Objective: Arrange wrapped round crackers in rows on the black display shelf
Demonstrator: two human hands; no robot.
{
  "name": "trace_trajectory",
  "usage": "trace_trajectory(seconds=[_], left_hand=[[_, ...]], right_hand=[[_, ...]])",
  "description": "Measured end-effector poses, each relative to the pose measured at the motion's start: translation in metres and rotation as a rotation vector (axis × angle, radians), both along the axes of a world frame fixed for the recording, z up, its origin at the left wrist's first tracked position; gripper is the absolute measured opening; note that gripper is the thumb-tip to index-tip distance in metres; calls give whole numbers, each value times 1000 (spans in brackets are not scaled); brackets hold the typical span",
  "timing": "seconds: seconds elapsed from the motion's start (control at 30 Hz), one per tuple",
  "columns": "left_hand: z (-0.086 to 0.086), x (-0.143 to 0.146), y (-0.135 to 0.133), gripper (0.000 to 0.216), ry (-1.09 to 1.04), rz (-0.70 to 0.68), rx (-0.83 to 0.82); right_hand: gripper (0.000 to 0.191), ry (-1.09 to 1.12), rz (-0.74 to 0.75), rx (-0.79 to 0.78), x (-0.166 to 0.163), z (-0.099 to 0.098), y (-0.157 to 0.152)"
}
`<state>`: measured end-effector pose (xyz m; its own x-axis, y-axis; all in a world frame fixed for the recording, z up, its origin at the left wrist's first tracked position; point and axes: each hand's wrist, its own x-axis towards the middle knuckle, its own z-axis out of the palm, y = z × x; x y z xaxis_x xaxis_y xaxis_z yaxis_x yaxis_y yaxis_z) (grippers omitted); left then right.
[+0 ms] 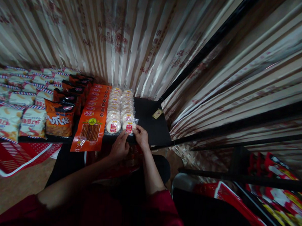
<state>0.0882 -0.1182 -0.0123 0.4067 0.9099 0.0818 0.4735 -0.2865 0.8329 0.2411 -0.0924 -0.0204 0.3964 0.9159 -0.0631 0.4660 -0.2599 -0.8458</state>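
Note:
My left hand (120, 146) and my right hand (141, 136) meet at the front of a black shelf, both with fingers closed on one clear-wrapped rice cracker packet (129, 126). That packet has a red and white label and lies at the front of the right-hand row. Beside it on the left runs a second row of rice cracker packets (113, 126), overlapping one behind another. Left of these rows lie overlapping orange packs of brown snack sticks (89, 131), the front one jutting past the shelf edge.
Orange and black snack bags (59, 119) and several white snack bags (33, 121) fill the shelf's left. The black shelf (150, 126) ends at a dark post (194, 61), near a small yellowish tag (157, 113). Pleated curtains (134, 41) hang behind. Below are red baskets (17, 155).

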Motion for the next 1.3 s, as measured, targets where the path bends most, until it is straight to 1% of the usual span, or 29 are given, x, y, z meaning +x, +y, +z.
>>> trace_trajectory(seconds=[0.3,0.5,0.67,0.8,1.0,1.17,1.3], left_hand=[[-7,1,3,54,10,-2,42],[-9,3,5,53,76,-20,86],[-9,4,4,53,130,-24,108],[-9,4,4,53,130,-22,118],[-4,4,3,55,172,-46,124],[4,5,-2,55,234,-94,144],[6,6,-1,56,296,-113,132]], right_hand=[[27,-107,34,8,-4,8,8],[27,-280,16,-2,-8,12,7],[26,-279,14,9,-11,12,9],[28,-249,7,6,-14,13,9],[32,-285,6,-26,-16,17,7],[32,-291,-31,-5,-17,13,7],[30,-311,-47,-1,-18,10,7]])
